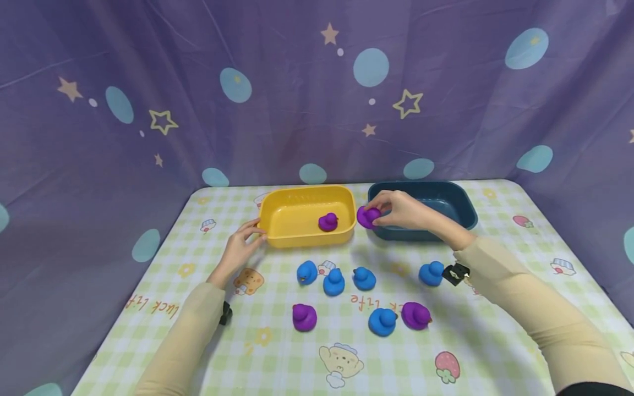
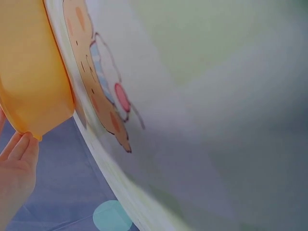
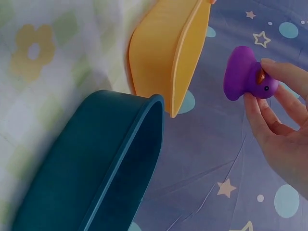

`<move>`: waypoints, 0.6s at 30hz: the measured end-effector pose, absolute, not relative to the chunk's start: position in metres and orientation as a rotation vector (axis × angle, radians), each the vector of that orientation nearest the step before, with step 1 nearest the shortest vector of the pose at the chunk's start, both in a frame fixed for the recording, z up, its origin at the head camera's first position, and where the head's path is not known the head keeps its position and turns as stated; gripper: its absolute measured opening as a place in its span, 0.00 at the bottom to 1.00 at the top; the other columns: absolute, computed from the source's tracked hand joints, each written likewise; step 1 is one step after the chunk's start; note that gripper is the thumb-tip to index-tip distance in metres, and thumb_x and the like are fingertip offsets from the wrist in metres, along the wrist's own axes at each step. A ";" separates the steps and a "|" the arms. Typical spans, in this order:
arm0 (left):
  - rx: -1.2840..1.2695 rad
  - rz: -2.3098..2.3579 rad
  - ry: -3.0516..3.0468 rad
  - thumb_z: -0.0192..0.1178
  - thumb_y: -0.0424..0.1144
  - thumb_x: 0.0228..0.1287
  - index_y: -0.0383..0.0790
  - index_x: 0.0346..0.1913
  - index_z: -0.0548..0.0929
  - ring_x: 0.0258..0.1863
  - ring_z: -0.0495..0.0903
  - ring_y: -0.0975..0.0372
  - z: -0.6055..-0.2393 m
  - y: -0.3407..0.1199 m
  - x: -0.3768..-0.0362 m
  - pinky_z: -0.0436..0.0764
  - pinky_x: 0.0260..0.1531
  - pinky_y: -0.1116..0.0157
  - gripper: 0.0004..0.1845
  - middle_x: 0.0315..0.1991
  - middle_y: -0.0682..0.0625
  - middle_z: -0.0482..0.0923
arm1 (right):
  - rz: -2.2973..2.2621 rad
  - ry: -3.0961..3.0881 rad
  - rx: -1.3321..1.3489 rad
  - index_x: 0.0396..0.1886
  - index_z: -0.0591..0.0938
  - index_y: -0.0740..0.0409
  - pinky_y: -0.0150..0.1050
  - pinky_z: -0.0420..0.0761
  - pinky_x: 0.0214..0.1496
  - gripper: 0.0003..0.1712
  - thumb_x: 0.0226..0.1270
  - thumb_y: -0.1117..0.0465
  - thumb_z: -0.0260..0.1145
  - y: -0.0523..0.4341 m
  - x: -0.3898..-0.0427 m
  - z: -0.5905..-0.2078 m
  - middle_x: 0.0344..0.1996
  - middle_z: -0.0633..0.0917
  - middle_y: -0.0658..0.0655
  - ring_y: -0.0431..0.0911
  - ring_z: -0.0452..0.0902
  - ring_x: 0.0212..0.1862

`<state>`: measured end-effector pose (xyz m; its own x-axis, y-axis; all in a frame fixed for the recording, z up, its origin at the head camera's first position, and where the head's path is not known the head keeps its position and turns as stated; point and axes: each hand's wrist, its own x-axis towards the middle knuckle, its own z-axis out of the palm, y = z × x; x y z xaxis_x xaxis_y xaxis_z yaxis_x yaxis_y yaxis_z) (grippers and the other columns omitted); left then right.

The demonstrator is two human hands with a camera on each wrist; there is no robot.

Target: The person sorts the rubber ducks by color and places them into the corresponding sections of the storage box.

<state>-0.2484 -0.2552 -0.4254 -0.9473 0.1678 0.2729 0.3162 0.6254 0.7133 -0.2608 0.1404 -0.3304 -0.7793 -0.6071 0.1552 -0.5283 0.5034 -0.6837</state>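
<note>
My right hand (image 1: 400, 210) pinches a purple rubber duck (image 1: 367, 217) by its head, held up between the two bins. In the right wrist view the duck (image 3: 239, 74) hangs from thumb and fingertips, above the rims. My left hand (image 1: 241, 247) holds the left end of the yellow bin (image 1: 307, 241), thumb in front and fingers at the rim. The left wrist view has those fingers (image 2: 30, 147) at the bin's corner. Inside the yellow bin sits another purple duck (image 1: 328, 222). The dark teal bin (image 1: 421, 190) stands right of it, partly covered by my right hand.
Several blue ducks (image 1: 334, 282) lie on the checked tablecloth in front of the bins, one blue duck (image 1: 431, 273) near my right wrist. Nearer to me are a purple duck (image 1: 304, 318) and another purple duck (image 1: 416, 315). A purple curtain (image 1: 297, 137) hangs behind the table.
</note>
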 end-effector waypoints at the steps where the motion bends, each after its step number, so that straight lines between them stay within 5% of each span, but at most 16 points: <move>1: -0.400 -1.223 -2.667 0.58 0.37 0.58 0.32 0.41 0.79 0.61 0.61 0.51 -0.425 -0.255 -0.248 0.63 0.59 0.54 0.12 0.61 0.41 0.63 | -1.130 2.635 -0.995 0.42 0.81 0.64 0.39 0.79 0.45 0.16 0.50 0.67 0.68 0.139 -0.263 -0.330 0.37 0.78 0.57 0.48 0.77 0.39; 18: -0.386 -1.212 -2.681 0.58 0.37 0.59 0.32 0.41 0.79 0.61 0.61 0.51 -0.424 -0.255 -0.248 0.62 0.59 0.54 0.12 0.61 0.42 0.63 | -1.039 2.579 -1.003 0.44 0.79 0.67 0.37 0.80 0.43 0.17 0.52 0.69 0.65 0.103 -0.289 -0.325 0.40 0.80 0.61 0.50 0.77 0.41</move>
